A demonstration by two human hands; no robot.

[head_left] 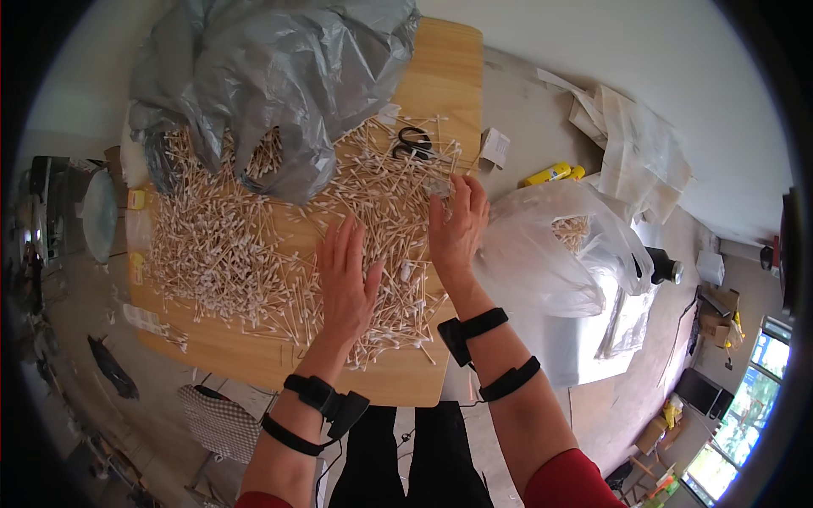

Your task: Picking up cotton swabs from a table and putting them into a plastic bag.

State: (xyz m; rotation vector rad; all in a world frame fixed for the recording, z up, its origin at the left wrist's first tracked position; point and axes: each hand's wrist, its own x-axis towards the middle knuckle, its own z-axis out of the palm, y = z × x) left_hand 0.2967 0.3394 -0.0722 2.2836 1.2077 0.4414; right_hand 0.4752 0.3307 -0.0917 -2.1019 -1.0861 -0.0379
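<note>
A large spread of cotton swabs with wooden sticks and white tips covers much of the wooden table. My left hand rests over the swabs near the middle, palm down, its fingers stretched out and the thumb apart. At the table's right edge is my right hand, fingers extended upward and thumb held away from them. Beside its thumb lies a small clear plastic piece; whether they touch is hard to make out. Scissors with black handles lie on the swabs just beyond my right hand.
A big grey plastic bag covers the far left of the table, with swabs showing in its opening. Right of the table, a white translucent bag holds more swabs. Beyond it are a yellow bottle and crumpled sheets. A checked chair stands front left.
</note>
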